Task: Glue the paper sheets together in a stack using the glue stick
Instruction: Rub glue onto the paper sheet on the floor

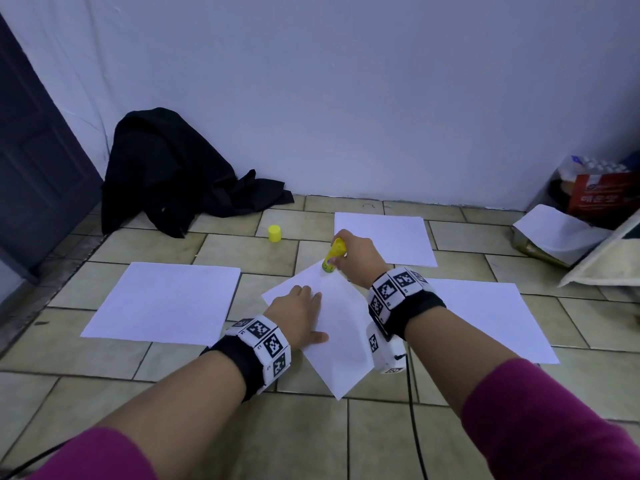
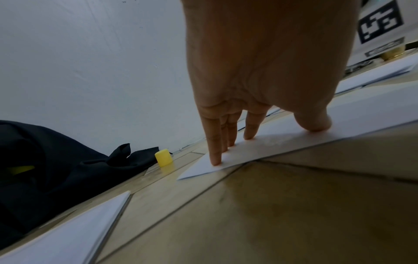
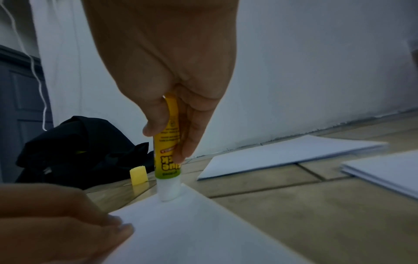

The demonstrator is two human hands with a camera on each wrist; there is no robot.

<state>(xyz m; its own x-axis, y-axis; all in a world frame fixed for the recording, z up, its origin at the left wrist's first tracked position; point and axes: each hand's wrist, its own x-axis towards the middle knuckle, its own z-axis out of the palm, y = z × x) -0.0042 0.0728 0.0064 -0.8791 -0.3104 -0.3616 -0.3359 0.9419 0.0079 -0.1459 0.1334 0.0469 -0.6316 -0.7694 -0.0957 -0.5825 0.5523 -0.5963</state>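
Tiled floor setup: we've got our left hand flat, fingers straight, pinning the angled sheet. Our right hand grips the glue stick, tip down on its far corner. Paper's light and floppy, probably slides easily, so hold near the glue.
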